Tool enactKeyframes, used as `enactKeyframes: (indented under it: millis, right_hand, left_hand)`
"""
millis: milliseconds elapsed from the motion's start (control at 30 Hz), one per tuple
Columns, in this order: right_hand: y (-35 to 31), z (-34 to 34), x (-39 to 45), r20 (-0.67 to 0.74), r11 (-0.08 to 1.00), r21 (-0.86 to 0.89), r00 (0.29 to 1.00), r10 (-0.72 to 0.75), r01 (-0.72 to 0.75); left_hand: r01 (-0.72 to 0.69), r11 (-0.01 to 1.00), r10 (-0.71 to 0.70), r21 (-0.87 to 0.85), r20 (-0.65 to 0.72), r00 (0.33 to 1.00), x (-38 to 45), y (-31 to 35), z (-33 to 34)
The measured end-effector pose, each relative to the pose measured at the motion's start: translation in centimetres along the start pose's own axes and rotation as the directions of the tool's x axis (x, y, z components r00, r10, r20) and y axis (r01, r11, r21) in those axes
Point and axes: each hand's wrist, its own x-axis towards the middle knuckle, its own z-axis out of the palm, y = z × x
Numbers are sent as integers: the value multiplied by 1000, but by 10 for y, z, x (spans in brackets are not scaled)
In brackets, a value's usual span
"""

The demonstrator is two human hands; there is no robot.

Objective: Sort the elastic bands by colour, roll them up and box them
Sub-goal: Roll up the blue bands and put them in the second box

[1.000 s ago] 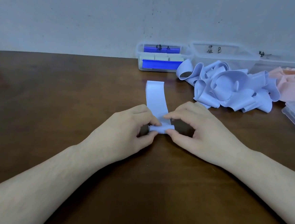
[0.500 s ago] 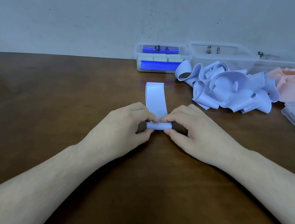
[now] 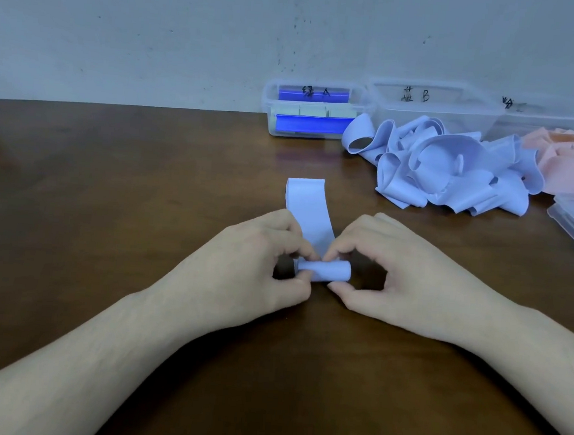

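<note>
The person was in the middle of rolling up one light blue band (image 3: 308, 212) on the brown table (image 3: 126, 187). The near end was already a small tight roll (image 3: 326, 271). The rest of the band lay flat on the table, stretching away from the person.

The left hand (image 3: 251, 266) pinched the left end of the roll between thumb and fingers. The right hand (image 3: 401, 277) pinched the right end the same way. So the roll sat right between the two hands, touching both.

The next move would likely be to keep turning the roll forward over the flat part, holding it tight so it did not spring open.

A pile of loose blue bands (image 3: 454, 168) lay well off to the right, in front of a clear box marked B (image 3: 432, 98). That box looked like the place for this roll.
</note>
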Motion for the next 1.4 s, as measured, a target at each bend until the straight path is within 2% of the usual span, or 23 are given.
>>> enactKeyframes:
  millis: [100, 333, 567, 767, 933, 1133, 1233, 1400]
  right_hand:
    - [-3, -11, 1, -33, 994, -102, 999, 35, -38]
    - [5, -6, 7, -70, 985, -167, 997, 22, -33]
    - [7, -6, 8, -124, 989, -151, 992, -24, 5]
    - [11, -5, 12, -120, 992, -117, 992, 31, -45]
    - [14, -1, 14, -139, 984, -160, 989, 52, -74]
    - [17, -2, 20, -133, 987, -132, 988, 74, -92]
    - [18, -2, 23, -116, 987, -113, 988, 104, -117]
    - [19, 1, 24, -121, 976, -190, 989, 81, -103]
  left_hand:
    - [-42, 998, 44, 43, -47, 998, -2, -1, 3]
    - [-96, 993, 102, 74, -85, 991, 0, -3, 5]
    - [-13, 1000, 17, 29, -118, 993, 4, -5, 5]
    - [-52, 993, 67, 102, -149, 987, 3, -7, 7]
    - [17, 996, -2, 85, -169, 986, 9, -11, 10]
    - [31, 998, -20, 58, -181, 983, 9, -13, 13]
    - [10, 996, 4, 85, -170, 985, 8, -11, 12]
    - [57, 983, -34, 175, -131, 991, 13, -11, 10]
